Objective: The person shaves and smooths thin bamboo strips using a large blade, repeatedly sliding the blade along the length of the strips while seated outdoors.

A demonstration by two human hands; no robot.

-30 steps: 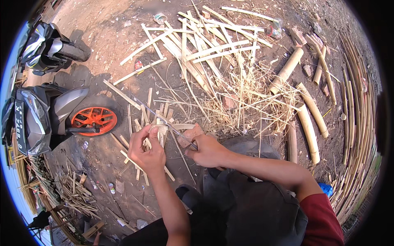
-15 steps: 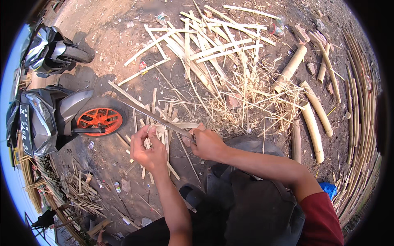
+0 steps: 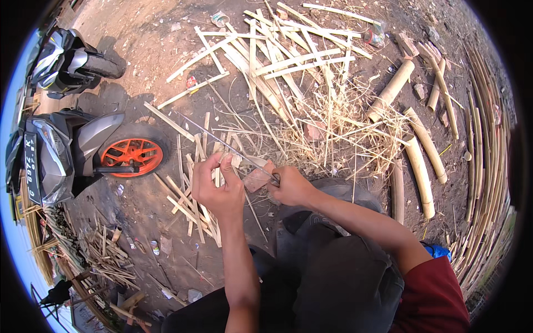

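Observation:
My right hand [image 3: 292,186] is closed round the near end of a long, thin metal blade [image 3: 222,142], which slants away to the far left. Just left of it, my left hand [image 3: 217,186] pinches a short, pale bamboo strip [image 3: 236,160] between thumb and fingers. The strip lies close by the blade; whether the two touch, I cannot tell. Below them, beside my right hand, is a reddish brick piece [image 3: 259,177]. Split bamboo strips [image 3: 194,208] are scattered on the ground beyond and left of my left hand.
A pile of longer bamboo strips [image 3: 277,61] and curly shavings [image 3: 338,122] covers the ground ahead. Cut bamboo lengths [image 3: 420,177] lie to the right, near long poles [image 3: 494,161]. Two parked motorbikes stand left, the nearer with an orange wheel [image 3: 132,157].
My left hand has moved right, nearer my right hand, with the strip. The right hand has shifted slightly right, and the blade has turned so it looks thinner.

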